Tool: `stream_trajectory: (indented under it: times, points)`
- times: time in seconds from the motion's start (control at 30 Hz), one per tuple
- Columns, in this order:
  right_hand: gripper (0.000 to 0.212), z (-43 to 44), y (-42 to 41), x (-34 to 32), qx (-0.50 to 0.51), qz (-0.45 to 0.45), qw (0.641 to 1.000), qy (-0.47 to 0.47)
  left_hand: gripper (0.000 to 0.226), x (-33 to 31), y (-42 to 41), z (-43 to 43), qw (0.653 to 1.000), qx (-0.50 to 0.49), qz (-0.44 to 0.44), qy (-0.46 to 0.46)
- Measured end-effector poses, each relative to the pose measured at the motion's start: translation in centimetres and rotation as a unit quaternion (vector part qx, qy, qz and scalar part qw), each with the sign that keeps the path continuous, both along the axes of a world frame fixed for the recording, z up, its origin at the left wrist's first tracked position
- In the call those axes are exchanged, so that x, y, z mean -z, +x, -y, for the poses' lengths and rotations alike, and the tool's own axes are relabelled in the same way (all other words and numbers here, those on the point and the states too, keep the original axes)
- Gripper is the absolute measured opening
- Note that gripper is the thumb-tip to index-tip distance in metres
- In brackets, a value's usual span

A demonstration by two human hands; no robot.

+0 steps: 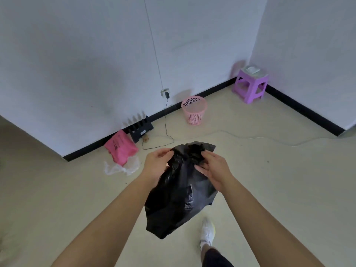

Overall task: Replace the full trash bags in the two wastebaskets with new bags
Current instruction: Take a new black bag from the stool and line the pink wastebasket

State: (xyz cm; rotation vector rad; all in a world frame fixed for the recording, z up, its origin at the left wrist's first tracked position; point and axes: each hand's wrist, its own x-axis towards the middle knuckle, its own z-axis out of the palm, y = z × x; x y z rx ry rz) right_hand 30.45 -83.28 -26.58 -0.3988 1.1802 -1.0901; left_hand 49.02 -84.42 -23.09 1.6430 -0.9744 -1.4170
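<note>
At about 10 o'clock lies a pink bag (pixel 121 147) by the wall. The left hand (pixel 157 165) and right hand (pixel 212 170) both pinch the mouth of the black trash bag (pixel 180 191), held at centre. I would spread its rim wide before walking to the bare pink wastebasket (pixel 194 110) at 12 o'clock

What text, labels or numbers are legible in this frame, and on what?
None legible.
pink bag: dark print on its face, too blurred to read.
black router: small pale label, too small to read.
black trash bag, pink wastebasket, purple stool: no visible text.
</note>
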Motion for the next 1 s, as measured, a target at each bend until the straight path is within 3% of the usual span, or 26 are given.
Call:
stream_trajectory:
  times: [0.1,0.23,0.3,0.4,0.53,0.67,0.73,0.83,0.93,1.0]
  points:
    - [0.021,5.9,-2.4,1.5,0.014,-0.031,0.997,0.062,0.021,-0.5,-1.6,8.0,0.992,-0.097,-0.079,0.036]
    - [0.021,13.4,-4.3,1.8,-0.034,-0.092,0.988,0.121,0.020,-2.5,-3.6,17.3,0.982,-0.160,-0.096,0.027]
    - [0.022,16.7,-4.4,1.7,-0.091,-0.176,0.972,0.124,0.020,-2.9,-4.3,20.9,0.981,-0.167,-0.090,0.028]
    - [0.051,21.9,-4.6,1.1,-0.149,-0.386,0.910,0.014,0.019,-2.4,-4.9,26.1,0.991,-0.119,-0.044,0.038]
    - [0.076,30.4,-4.6,-0.4,-0.175,-0.456,0.863,-0.131,0.023,-1.5,-6.0,33.1,0.998,-0.046,-0.017,0.044]
    - [0.050,40.9,-5.1,0.3,-0.277,-0.574,0.756,-0.152,0.045,0.2,-5.7,41.0,0.996,0.063,0.067,0.010]
    - [0.045,46.4,-5.2,0.2,-0.264,-0.589,0.754,-0.120,0.055,1.9,-4.6,45.6,0.963,0.153,0.216,-0.046]
    - [0.044,54.1,-5.5,-0.6,-0.219,-0.624,0.741,-0.115,0.058,4.4,-3.1,53.0,0.863,0.235,0.436,-0.098]
    - [0.043,60.9,-7.1,-0.8,-0.187,-0.651,0.730,-0.092,0.066,6.0,-2.0,59.6,0.770,0.295,0.560,-0.081]
    - [0.047,64.8,-9.1,-1.1,-0.134,-0.629,0.764,-0.057,0.063,6.3,-1.5,63.8,0.726,0.318,0.606,-0.072]
